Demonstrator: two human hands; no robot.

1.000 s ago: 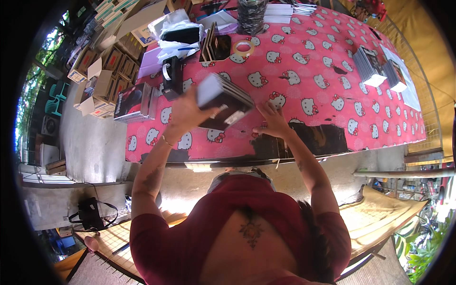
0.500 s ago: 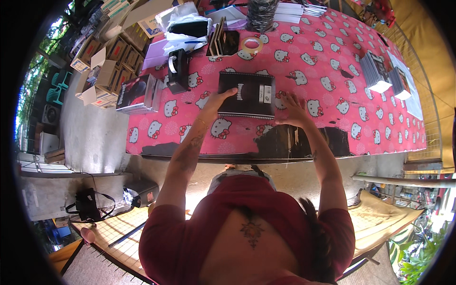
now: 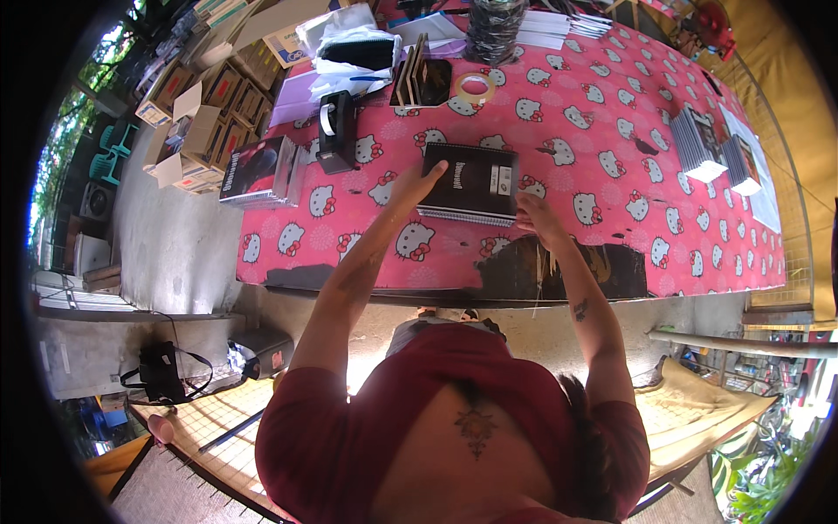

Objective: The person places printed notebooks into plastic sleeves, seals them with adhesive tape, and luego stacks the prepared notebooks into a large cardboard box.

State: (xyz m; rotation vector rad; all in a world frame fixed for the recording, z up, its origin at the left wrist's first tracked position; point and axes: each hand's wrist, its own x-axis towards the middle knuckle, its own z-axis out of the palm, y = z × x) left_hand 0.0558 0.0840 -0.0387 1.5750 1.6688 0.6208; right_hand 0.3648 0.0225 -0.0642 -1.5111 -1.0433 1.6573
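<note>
Stack of black spiral notebooks (image 3: 471,182) lies ahead of us, between the two hands, coils along its near side, long axis running left to right, from one hand to the other. Left hand (image 3: 419,185) grips the left end, thumb flat on the top cover. Right hand (image 3: 539,218) sits at the near right corner, fingers part-curled; it seems to touch, but we cannot tell whether it grips. Of the two, the left reaches farther onto the stack. Beneath: counter (image 3: 367,253) under a pink cat-print cover, torn dark at the near edge. Left of the stack we note a black tape dispenser (image 3: 343,148) and wrapped notebooks (image 3: 255,173); beyond, a tape roll (image 3: 476,99). Far right, booklet stacks (image 3: 697,144). Outward: cardboard boxes (image 3: 188,140), concrete floor (image 3: 192,236), yellow tarp (image 3: 794,105).
</note>
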